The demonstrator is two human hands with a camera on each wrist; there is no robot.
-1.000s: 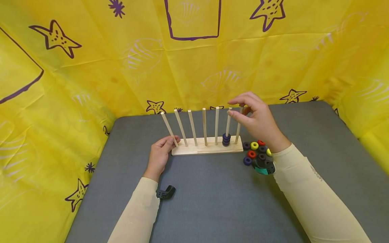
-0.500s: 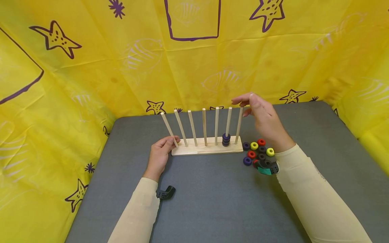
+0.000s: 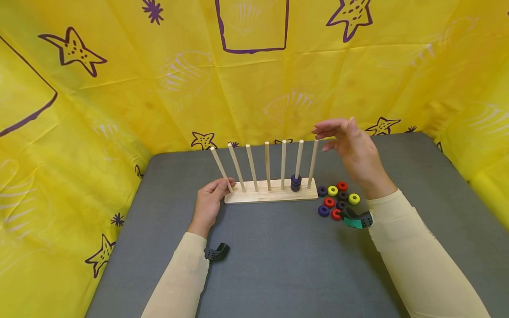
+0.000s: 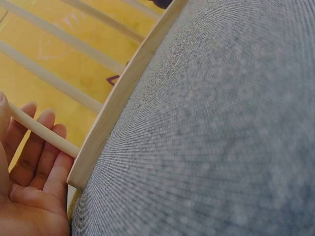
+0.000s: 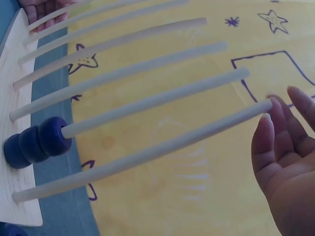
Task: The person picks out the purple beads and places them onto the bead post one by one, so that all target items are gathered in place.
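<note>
A pale wooden rack [image 3: 274,194] with a row of upright pegs stands on the table. Its leftmost peg [image 4: 47,132] lies between the thumb and fingers of my left hand [image 3: 210,196], which holds it low down near the base. Three dark blue rings [image 5: 37,142] are stacked at the bottom of the second peg from the right. My right hand [image 3: 355,152] holds nothing. Its fingers are spread loosely, with the fingertips right at the top of the rightmost peg [image 5: 147,152], which carries no rings.
Several loose rings lie on the grey table [image 3: 262,260] just right of the rack, among them a red ring [image 3: 328,202], a yellow ring [image 3: 353,199] and a blue ring [image 3: 324,210]. A yellow patterned cloth [image 3: 246,92] hangs behind and at both sides.
My right hand has moved right, from the top of the second peg from the right to the rightmost peg's tip, its thumb lifting away from the fingers. The left hand has stayed put.
</note>
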